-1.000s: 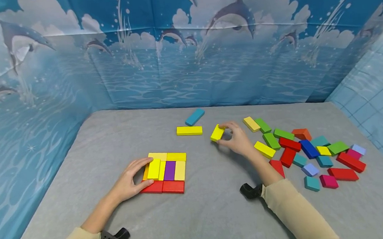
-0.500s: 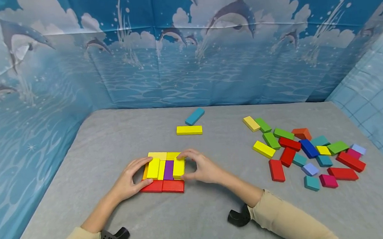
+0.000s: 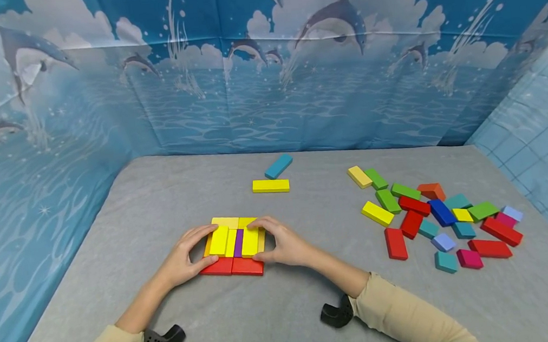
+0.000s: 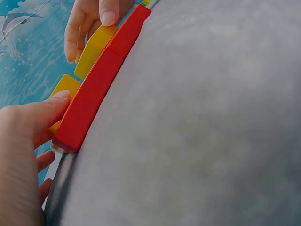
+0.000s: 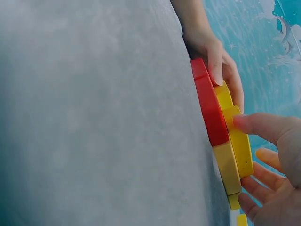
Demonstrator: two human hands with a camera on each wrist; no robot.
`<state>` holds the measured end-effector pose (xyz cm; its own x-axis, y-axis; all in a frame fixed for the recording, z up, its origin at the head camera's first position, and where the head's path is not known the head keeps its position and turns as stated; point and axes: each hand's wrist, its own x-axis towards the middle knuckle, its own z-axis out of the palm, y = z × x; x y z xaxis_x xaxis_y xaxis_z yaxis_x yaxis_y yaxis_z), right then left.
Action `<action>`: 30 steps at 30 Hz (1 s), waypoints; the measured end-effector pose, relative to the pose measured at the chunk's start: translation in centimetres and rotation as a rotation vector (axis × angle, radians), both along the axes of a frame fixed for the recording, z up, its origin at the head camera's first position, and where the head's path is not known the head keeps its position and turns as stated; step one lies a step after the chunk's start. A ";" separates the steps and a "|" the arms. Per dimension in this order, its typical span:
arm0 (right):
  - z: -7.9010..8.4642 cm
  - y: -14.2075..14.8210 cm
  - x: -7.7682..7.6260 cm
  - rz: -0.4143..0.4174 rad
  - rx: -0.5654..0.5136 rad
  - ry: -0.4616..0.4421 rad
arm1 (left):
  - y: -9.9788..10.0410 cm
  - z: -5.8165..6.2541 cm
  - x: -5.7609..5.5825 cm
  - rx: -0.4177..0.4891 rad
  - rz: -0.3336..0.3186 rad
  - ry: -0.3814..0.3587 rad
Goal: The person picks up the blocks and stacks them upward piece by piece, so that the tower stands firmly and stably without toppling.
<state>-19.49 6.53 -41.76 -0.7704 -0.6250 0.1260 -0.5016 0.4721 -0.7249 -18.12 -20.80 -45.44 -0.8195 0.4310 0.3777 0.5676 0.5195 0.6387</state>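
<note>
A flat arrangement of blocks lies on the grey cloth, with two red blocks [image 3: 247, 267] along its near side and a purple block [image 3: 238, 244] in its middle. My left hand [image 3: 184, 260] pinches a yellow block [image 3: 219, 242] on the left part of the arrangement, fingers at its far end and thumb at the near end. On the right part, my right hand [image 3: 285, 243] pinches another yellow block [image 3: 250, 242] lengthwise. That block partly covers the purple one. In the right wrist view the right thumb [image 5: 256, 126] presses against the yellow block's end [image 5: 230, 117].
A yellow block [image 3: 270, 186] and a blue block [image 3: 278, 167] lie behind the arrangement. On the right is a loose scatter of several blocks, among them green [image 3: 387, 201], red [image 3: 396, 244] and dark blue [image 3: 442, 214]. A dolphin-print curtain [image 3: 248, 102] hangs behind.
My right hand has carried its yellow block from beyond the arrangement down onto its right part, then shifted it slightly left. A gap with purple showing lies between both yellow blocks. My left hand has stayed put.
</note>
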 end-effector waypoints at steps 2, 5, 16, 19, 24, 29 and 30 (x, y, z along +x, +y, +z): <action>0.0 0.0 0.0 0.003 0.004 0.003 | 0.0 0.0 0.0 0.000 0.003 -0.002; -0.1 0.0 -0.2 0.019 -0.005 0.007 | 0.0 0.0 0.0 -0.001 0.006 -0.006; 0.1 3.5 -6.9 -0.184 -0.120 0.128 | 0.1 0.2 0.0 0.003 -0.002 -0.023; -0.5 4.4 -8.8 -0.242 -0.087 0.152 | 0.1 0.1 0.1 -0.001 0.001 -0.027; -1.1 5.2 -10.4 -0.302 0.015 0.123 | 0.1 0.1 0.1 -0.009 0.000 -0.022; -1.4 5.3 -11.1 -0.313 0.052 0.099 | 0.1 0.1 0.1 -0.009 0.004 -0.025; -1.5 5.4 -11.2 -0.312 0.053 0.100 | 0.1 0.1 0.1 -0.008 0.005 -0.026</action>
